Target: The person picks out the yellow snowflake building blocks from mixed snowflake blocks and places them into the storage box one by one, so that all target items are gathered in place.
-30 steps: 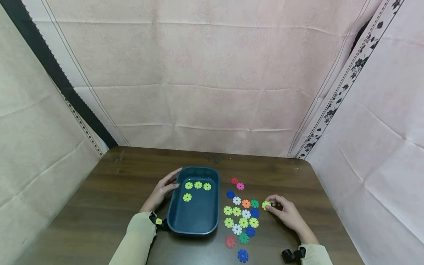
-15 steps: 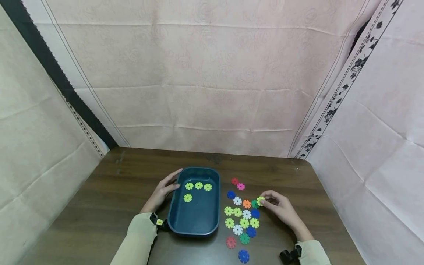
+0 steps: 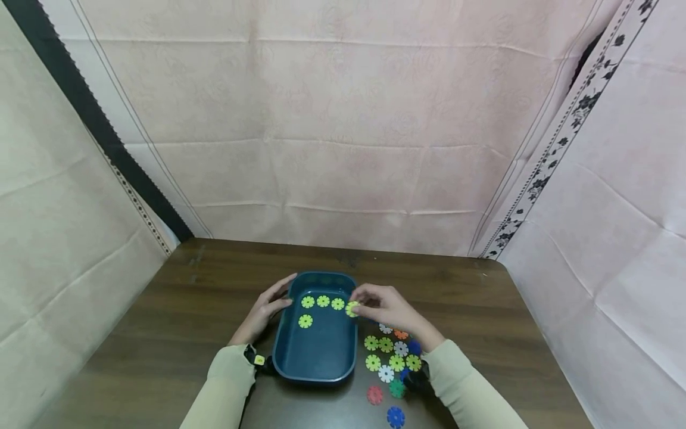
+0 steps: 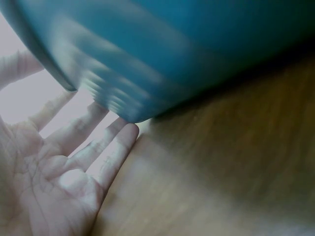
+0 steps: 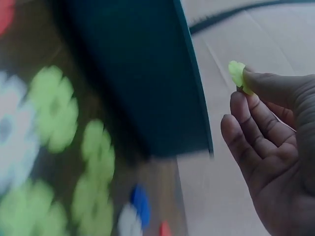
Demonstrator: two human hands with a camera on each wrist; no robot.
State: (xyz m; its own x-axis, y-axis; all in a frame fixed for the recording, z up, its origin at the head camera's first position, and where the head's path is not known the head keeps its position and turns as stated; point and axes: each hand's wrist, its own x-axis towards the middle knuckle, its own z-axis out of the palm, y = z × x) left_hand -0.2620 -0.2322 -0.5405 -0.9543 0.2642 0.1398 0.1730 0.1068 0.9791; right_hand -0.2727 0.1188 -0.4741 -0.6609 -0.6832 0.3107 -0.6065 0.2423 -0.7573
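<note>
My right hand point(image 3: 383, 304) pinches a yellow-green notched flower-shaped disc point(image 3: 351, 309) between thumb and fingertips at the tray's right rim. The right wrist view shows this disc point(image 5: 237, 73) held up beside the tray's dark wall point(image 5: 142, 73). At the left side of the blue tray point(image 3: 316, 357), my left hand point(image 3: 265, 310) rests against the rim. Its fingers point(image 4: 110, 160) extend fairly straight to the outer wall point(image 4: 162, 59) in the left wrist view. Inside the tray lie several yellow-green discs point(image 3: 323, 301), three in a row and one below.
Right of the tray, loose discs in yellow-green point(image 3: 396, 363), white point(image 3: 386, 373), blue point(image 3: 396, 417), red point(image 3: 374, 394), green point(image 3: 397, 388) and orange point(image 3: 401, 335) lie on the brown table point(image 3: 246, 256). My right arm hides some. A pale cloth point(image 3: 343, 149) hangs behind.
My right hand has carried the yellow-green disc leftward from beside the loose discs to the tray's right rim. The left hand and tray have stayed in place.
</note>
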